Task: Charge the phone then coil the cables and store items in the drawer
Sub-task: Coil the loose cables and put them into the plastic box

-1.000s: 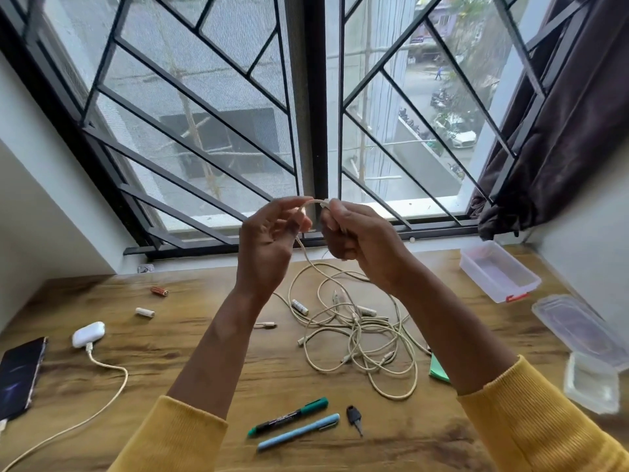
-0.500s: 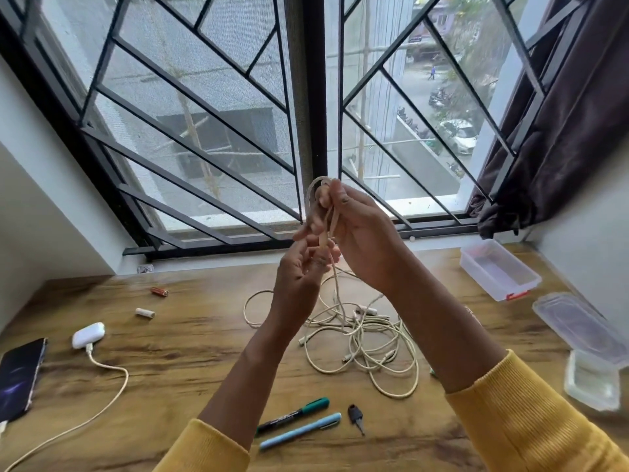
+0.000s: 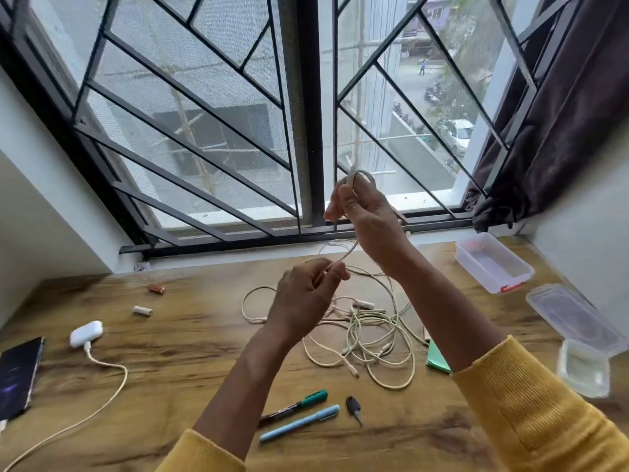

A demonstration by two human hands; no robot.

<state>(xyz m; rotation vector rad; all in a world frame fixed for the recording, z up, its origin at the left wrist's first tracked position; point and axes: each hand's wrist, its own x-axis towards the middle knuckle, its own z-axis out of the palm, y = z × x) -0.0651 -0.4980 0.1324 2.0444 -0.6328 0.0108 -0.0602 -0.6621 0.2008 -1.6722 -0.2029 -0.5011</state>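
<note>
Wooden bench carries a cable tangle, phone, charger, 2 batteries — 2 pens, key, 2 tubs, lid.

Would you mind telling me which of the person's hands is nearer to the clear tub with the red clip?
Right. The right hand is raised by the window, left of the clear tub. The left hand is lower and farther left, above the tangled cables.

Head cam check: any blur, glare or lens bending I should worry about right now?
Head view: even daylight from the window, no glare on the desk; strong wide-angle bending of the window bars; slight motion blur on the left hand and the small clear tub at right; tangled cables stay readable.
</note>
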